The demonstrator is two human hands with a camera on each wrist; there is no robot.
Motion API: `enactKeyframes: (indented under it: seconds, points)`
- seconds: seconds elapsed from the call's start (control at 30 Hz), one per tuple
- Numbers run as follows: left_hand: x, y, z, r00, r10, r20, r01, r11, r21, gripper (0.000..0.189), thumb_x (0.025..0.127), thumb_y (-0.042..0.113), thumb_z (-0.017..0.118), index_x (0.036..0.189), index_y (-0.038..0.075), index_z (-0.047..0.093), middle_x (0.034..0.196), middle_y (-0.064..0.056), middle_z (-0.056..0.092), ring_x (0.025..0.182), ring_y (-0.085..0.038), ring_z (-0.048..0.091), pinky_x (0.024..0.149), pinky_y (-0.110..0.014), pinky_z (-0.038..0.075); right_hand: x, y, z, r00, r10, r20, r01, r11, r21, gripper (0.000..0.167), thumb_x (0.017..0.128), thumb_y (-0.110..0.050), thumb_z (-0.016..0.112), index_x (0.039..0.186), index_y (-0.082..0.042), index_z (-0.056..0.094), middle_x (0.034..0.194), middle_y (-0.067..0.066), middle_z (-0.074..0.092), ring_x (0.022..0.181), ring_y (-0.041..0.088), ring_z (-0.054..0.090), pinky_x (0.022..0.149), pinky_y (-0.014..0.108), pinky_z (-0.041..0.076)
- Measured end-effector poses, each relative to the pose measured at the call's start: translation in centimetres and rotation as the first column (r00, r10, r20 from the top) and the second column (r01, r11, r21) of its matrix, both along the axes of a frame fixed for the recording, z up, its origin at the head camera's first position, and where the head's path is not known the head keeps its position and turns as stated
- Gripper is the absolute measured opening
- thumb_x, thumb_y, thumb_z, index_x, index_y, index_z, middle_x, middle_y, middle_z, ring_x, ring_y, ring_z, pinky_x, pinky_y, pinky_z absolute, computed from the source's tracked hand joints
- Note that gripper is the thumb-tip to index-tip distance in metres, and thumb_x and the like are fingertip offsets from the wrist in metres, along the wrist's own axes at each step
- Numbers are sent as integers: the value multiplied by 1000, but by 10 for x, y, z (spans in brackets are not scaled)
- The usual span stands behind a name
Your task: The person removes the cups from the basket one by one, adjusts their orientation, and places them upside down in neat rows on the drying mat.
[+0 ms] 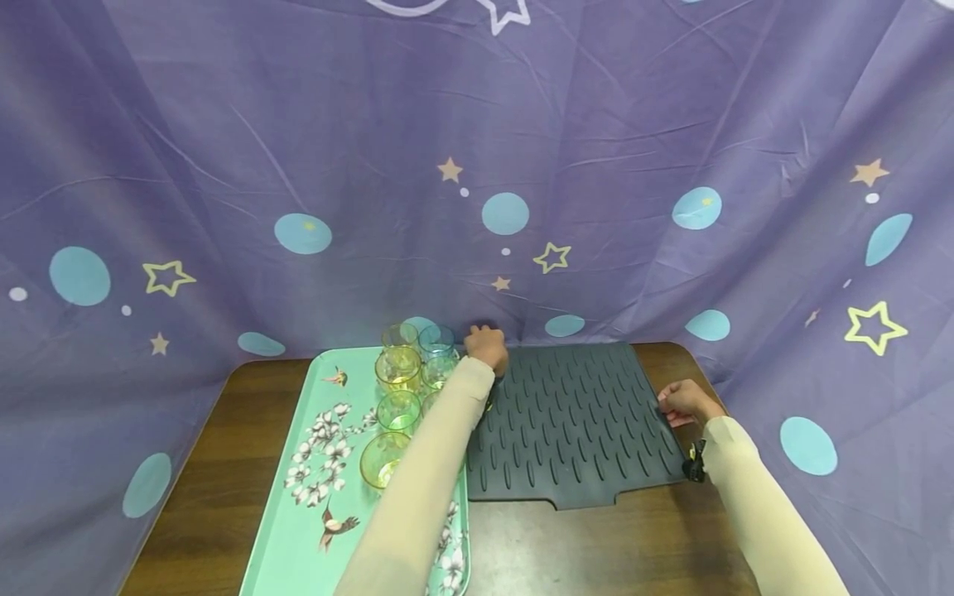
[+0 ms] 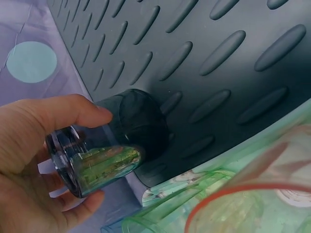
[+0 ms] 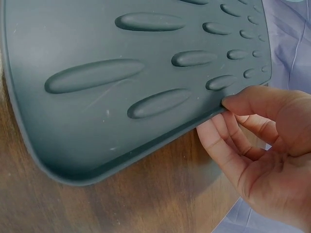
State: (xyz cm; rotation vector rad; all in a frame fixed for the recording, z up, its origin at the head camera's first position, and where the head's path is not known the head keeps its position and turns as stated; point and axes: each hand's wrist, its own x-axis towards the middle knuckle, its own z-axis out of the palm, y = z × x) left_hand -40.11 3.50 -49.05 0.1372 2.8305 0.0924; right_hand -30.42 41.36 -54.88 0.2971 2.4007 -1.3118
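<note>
A dark-tinted glass (image 2: 104, 138) is held in my left hand (image 2: 39, 160), thumb along one side and fingers round the other. This glass stands at the far left corner of the dark grey drying mat (image 1: 574, 414); in the head view my left hand (image 1: 486, 346) hides it. My right hand (image 1: 684, 402) pinches the mat's right edge, the thumb (image 3: 243, 104) on top and the fingers curled beneath. Long raised ovals cover the mat (image 3: 97, 77), and a spout-like lip juts from its near side.
Left of the mat lies a mint-green tray (image 1: 291, 530) printed with flowers and birds. Several coloured glasses crowd its right half, among them a yellow one (image 1: 397, 368), a green one (image 1: 398, 411) and a blue one (image 1: 436, 341). A purple curtain (image 1: 373, 165) hangs behind the wooden table (image 1: 596, 546).
</note>
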Motion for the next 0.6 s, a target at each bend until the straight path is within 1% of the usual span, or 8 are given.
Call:
enactKeyframes:
  seconds: [0.1,0.23,0.33,0.37,0.4,0.47,0.57,0.6]
  points:
    - [3,-5,-1,1000,4,1,-4,1000,19,59,82,11,78,139,13,59,138,-16,53,124,-34,46,101,-48,49,-1,-2,0,1000,3,2,-3,1000,9,9,89,8,56,97,12,58,67,0,57,59,10,58,60,29,60]
    - [8,-12,-1,1000,15,20,-15,999,48,66,85,10,75,146,14,51,142,-18,49,126,-36,46,103,-50,47,-1,-4,-1,1000,12,1,-12,1000,26,10,89,8,55,97,12,59,68,1,57,59,11,58,60,30,61]
    - [13,-19,3,999,16,32,-18,998,66,72,86,14,76,151,14,44,146,-20,43,128,-37,44,103,-50,47,-1,-6,-3,1000,17,3,-17,999,29,11,88,9,54,98,12,58,67,1,57,58,10,58,60,30,61]
    - [13,-22,4,1000,14,28,-16,997,69,74,86,17,77,152,14,44,147,-21,42,129,-37,43,103,-50,47,-1,-6,-3,1000,17,6,-17,999,28,12,87,9,54,98,12,58,67,0,57,58,10,58,60,30,61]
    - [15,-24,8,1000,11,21,-13,997,81,76,85,19,78,152,14,43,148,-21,41,130,-37,43,103,-50,46,-1,-6,-3,1000,18,10,-18,999,26,12,87,9,54,98,12,58,67,0,56,58,10,58,61,31,61]
    - [19,-31,17,1000,-4,5,3,994,112,80,85,25,80,154,15,41,151,-21,39,135,-39,41,107,-52,44,-1,-5,-3,1000,17,13,-18,1000,26,13,87,9,54,99,12,58,67,0,56,59,10,59,61,31,62]
    - [22,-41,34,999,-38,-23,42,986,159,83,85,33,80,155,14,40,154,-21,38,140,-41,38,112,-54,40,0,-5,-1,999,27,16,-28,999,32,14,88,8,54,100,13,58,68,1,56,60,11,59,62,32,62]
    - [25,-45,41,998,-50,-32,55,982,181,83,86,35,79,155,14,40,155,-22,38,141,-41,37,114,-55,38,0,-4,0,1000,28,15,-28,999,34,14,88,7,54,100,13,58,68,1,57,60,12,59,62,32,62]
